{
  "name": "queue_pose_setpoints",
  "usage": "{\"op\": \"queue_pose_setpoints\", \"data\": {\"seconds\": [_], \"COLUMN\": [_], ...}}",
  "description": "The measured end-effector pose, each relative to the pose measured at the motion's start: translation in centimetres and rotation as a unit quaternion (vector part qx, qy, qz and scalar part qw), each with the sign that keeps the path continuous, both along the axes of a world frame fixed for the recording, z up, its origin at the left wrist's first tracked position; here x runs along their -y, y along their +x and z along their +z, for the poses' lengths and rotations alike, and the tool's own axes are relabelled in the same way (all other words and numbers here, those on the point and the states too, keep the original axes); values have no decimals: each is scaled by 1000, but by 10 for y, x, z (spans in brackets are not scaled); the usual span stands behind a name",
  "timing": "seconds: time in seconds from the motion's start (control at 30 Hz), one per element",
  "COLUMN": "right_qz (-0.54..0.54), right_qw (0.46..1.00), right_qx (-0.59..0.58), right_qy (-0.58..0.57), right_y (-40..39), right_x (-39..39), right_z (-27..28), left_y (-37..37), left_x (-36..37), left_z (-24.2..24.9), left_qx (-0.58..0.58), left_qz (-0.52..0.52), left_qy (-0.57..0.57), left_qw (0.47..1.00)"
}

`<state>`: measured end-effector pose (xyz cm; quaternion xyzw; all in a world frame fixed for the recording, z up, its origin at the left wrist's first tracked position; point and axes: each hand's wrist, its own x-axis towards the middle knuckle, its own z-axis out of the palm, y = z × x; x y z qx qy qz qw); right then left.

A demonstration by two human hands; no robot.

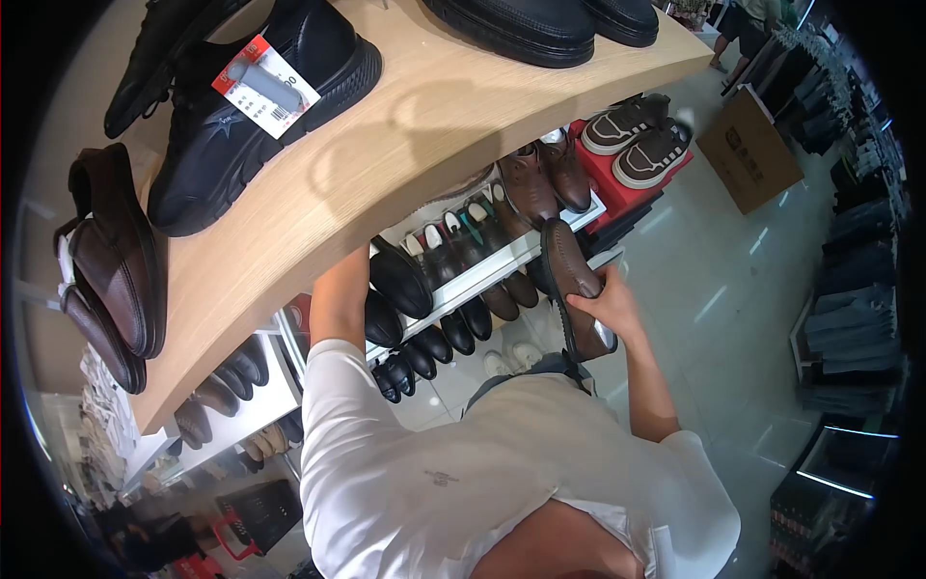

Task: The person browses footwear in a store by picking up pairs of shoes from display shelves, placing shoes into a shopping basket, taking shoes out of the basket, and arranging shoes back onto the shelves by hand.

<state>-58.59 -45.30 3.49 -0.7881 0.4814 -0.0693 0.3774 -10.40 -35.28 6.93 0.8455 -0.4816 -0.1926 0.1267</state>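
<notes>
Closest of all, a curved wooden shelf (415, 135) sweeps over the upper left, bearing a black shoe (217, 145) with a red-and-white price tag (265, 87) on its side. Dark brown slip-ons (121, 261) sit near the shelf's left end, and black shoes (521, 29) stand toward its right part.

Below the wooden shelf and to its right, the right hand (612, 301) holds a single brown shoe (569, 275) — thumb across the upper, fingers clamped on the shoe, partly hidden behind it. The shoe is lengthwise, one end near the brown leather pair (540, 183) on the white rack (487, 285) under the wooden shelf.

The left forearm (340, 299) reaches beneath the wooden shelf, whose edge hides the left hand; whether its fingers are apart or together, I cannot tell. Black shoes (400, 280) lie just beside that forearm on the rack, with another row of dark shoes (439, 338) lower down.

Right of the wooden shelf, brown sneakers (641, 140) with pale soles rest on a red box (666, 183). Farther out, a cardboard box (750, 152) stands on the shiny floor (704, 289) — beyond it, folded and hanging clothes (854, 328), with a person (748, 24) partly visible past the shelf's right end.
</notes>
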Motion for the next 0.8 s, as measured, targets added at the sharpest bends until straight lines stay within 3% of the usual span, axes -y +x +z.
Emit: {"op": "queue_pose_setpoints", "data": {"seconds": [0.07, 0.2, 0.23, 0.27, 0.33, 0.37, 0.4, 0.43, 0.47, 0.53, 0.6, 0.67, 0.8], "right_qz": [-5, 29, 21, 13, 1, -27, -56, -91, -84, -137, -127, -117, -43], "right_qw": [999, 998, 993, 985, 974, 964, 951, 941, 942, 837, 816, 835, 852], "right_qx": [53, 53, 85, 121, 150, 156, 160, 147, 148, 235, 244, 254, 214], "right_qy": [-7, 27, 77, 120, 171, 215, 258, 291, 290, 475, 508, 475, 476], "right_y": [9, 37, 44, 53, 68, 77, 87, 94, 101, 102, 109, 109, 108], "right_x": [-7, -9, -12, -11, -22, -24, -26, -32, -35, -45, -50, -59, -55], "right_z": [-8, -18, -27, -32, -30, -30, -30, -31, -30, -29, -32, -28, -7], "left_y": [4, -1, -6, -11, -34, -53, -133, -170, -184, -233, -264, -280, -254], "left_x": [5, 8, 7, 6, 4, -4, -34, -56, -74, -113, -136, -145, -148], "left_z": [-18, -45, -51, -56, -64, -66, 13, 20, -35, -65, -73, -84, -88], "left_qx": [20, 70, 91, 126, 227, 182, -75, -135, -234, -296, -567, -521, -570], "left_qz": [5, 28, 34, 40, 32, 38, 130, 141, 167, 140, 184, 179, 230], "left_qy": [-3, -39, -68, -114, -323, -397, -368, -413, -410, -317, -335, -389, -422], "left_qw": [1000, 996, 993, 985, 918, 899, 918, 889, 866, 890, 730, 739, 667]}}
